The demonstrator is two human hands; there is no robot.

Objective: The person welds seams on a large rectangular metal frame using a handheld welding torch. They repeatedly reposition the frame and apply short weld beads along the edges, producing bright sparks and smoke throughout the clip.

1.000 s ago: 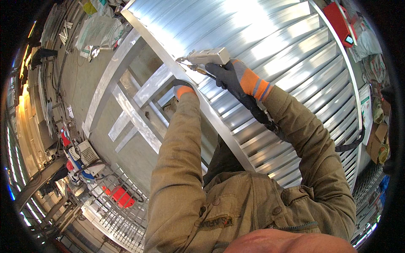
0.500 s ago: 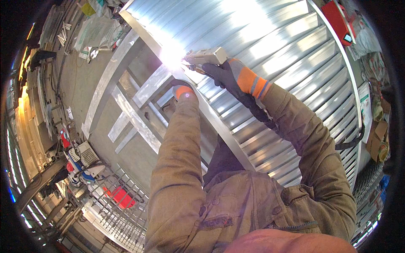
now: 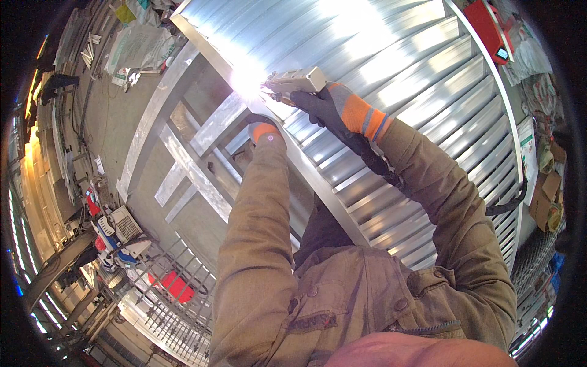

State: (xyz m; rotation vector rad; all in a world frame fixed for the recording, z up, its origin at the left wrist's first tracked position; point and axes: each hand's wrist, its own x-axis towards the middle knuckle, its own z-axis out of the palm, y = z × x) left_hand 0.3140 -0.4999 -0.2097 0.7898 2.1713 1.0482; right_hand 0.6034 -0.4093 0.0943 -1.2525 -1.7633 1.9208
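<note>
Right fingers (image 3: 310, 105) wrap the torch (image 3: 298, 80); left fingers (image 3: 262, 119) seem against the frame (image 3: 325, 188), grip unclear.

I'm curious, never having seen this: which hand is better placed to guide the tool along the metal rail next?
Probably the right hand: it holds the boxy tool, whose tip points at the glare on the metal rail. The left hand is at that rail, lower in view, no tool visible.
</note>
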